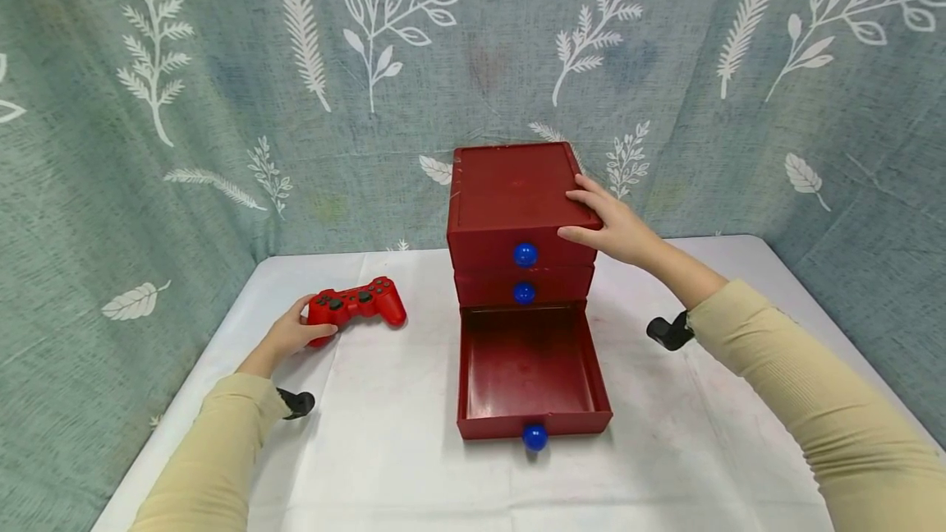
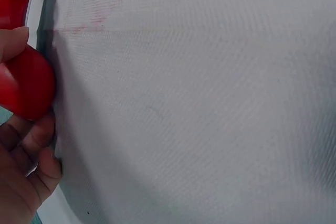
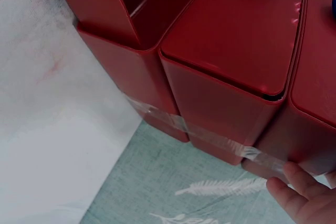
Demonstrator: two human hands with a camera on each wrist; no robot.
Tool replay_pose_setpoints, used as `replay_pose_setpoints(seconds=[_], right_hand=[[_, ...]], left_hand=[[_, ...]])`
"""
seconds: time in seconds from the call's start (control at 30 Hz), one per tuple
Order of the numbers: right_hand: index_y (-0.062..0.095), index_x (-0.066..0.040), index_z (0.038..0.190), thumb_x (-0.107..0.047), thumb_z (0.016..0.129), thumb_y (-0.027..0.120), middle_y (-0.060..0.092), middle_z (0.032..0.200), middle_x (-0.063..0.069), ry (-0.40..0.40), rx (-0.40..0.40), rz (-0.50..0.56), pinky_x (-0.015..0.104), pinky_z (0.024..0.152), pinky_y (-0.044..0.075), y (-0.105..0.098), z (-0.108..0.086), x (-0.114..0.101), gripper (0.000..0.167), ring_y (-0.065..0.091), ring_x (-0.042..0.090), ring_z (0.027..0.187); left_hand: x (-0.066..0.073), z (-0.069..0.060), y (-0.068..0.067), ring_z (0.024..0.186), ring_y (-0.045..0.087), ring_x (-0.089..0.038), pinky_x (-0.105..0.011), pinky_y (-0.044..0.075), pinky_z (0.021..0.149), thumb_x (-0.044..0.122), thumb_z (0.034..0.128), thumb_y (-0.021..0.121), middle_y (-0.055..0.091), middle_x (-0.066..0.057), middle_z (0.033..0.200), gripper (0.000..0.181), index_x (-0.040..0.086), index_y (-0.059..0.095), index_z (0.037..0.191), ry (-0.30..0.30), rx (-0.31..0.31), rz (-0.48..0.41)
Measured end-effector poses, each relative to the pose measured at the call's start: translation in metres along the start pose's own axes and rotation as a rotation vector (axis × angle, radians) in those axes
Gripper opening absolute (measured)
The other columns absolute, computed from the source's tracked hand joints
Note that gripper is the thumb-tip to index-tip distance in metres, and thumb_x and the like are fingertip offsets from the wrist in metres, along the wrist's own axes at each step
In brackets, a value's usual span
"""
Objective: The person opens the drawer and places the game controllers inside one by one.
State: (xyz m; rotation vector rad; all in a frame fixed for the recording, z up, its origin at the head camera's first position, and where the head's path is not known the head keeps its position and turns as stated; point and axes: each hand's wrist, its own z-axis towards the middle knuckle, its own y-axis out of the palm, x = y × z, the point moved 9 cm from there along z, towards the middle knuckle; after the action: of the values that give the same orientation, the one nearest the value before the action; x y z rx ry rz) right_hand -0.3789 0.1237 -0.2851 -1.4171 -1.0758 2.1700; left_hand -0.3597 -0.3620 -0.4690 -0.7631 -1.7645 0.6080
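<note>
On the left of the table lies a red game controller [image 1: 358,300] with dark sticks and buttons. My left hand [image 1: 288,332] grips its left handle, the thumb over the top and other fingers at the far side; the left wrist view shows only part of the controller [image 2: 32,85]. A dark red unit of three stacked drawers [image 1: 513,183] with blue round knobs stands at the centre back. Its bottom drawer [image 1: 528,364] is pulled out, with nothing in it, and the upper two are closed. My right hand [image 1: 619,227] rests on the unit's upper right edge, fingers spread.
A white cloth covers the table [image 1: 384,466]. Behind and beside it hangs a grey-green curtain [image 1: 488,72] with white leaf patterns. Clear tape [image 3: 210,136] runs across the side of the drawer unit. Black wrist-worn devices [image 1: 668,332] sit at both cuffs.
</note>
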Motion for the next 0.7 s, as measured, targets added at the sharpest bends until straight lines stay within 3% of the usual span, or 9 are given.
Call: replay_pose_setpoints(seconds=[0.23,0.37,0.47,0.6,0.7], right_hand=[[0.036,-0.007,0.140,-0.039,0.085,0.063,0.011,0.154,0.003,-0.006,0.003,-0.010,0.053,0.103,0.027,0.000,0.001,0.001,0.069,0.014,0.028,0.139],[0.036,-0.007,0.140,-0.039,0.085,0.063,0.012,0.154,0.003,-0.007,0.007,-0.017,0.053,0.103,0.026,0.000,0.001,0.000,0.069,0.014,0.028,0.139],[0.037,-0.007,0.140,-0.040,0.084,0.063,0.012,0.154,0.003,-0.010,0.007,-0.021,0.052,0.103,0.026,0.000,0.001,0.000,0.070,0.015,0.028,0.139],[0.037,-0.007,0.140,-0.041,0.084,0.063,0.012,0.154,0.003,-0.009,0.006,-0.026,0.052,0.103,0.026,0.000,0.001,0.000,0.070,0.014,0.028,0.139],[0.037,-0.007,0.140,-0.040,0.084,0.063,0.012,0.154,0.003,-0.004,0.006,-0.027,0.052,0.103,0.027,0.000,0.000,0.000,0.070,0.015,0.028,0.139]], left_hand=[[0.008,-0.004,0.007,0.108,0.042,-0.038,-0.039,0.042,0.077,0.038,0.0827,0.064,0.031,-0.034,0.131,0.098,0.011,-0.004,0.147,0.022,-0.102,-0.036],[0.012,-0.003,0.009,0.111,0.039,-0.038,-0.037,0.043,0.072,0.044,0.0812,0.065,0.027,-0.032,0.137,0.100,0.011,-0.002,0.148,0.015,-0.109,-0.026],[0.018,0.000,0.011,0.120,0.032,-0.041,-0.044,0.041,0.083,0.046,0.0809,0.065,0.018,-0.030,0.143,0.101,0.009,-0.002,0.147,0.022,-0.110,-0.020],[0.025,0.003,0.013,0.127,0.023,-0.044,-0.053,0.027,0.099,0.045,0.0819,0.063,0.015,-0.031,0.144,0.101,0.007,-0.004,0.147,0.025,-0.116,0.006],[0.028,0.005,0.015,0.126,0.024,-0.045,-0.053,0.027,0.100,0.045,0.0822,0.063,0.015,-0.031,0.143,0.102,0.006,-0.006,0.146,0.007,-0.116,0.015]])
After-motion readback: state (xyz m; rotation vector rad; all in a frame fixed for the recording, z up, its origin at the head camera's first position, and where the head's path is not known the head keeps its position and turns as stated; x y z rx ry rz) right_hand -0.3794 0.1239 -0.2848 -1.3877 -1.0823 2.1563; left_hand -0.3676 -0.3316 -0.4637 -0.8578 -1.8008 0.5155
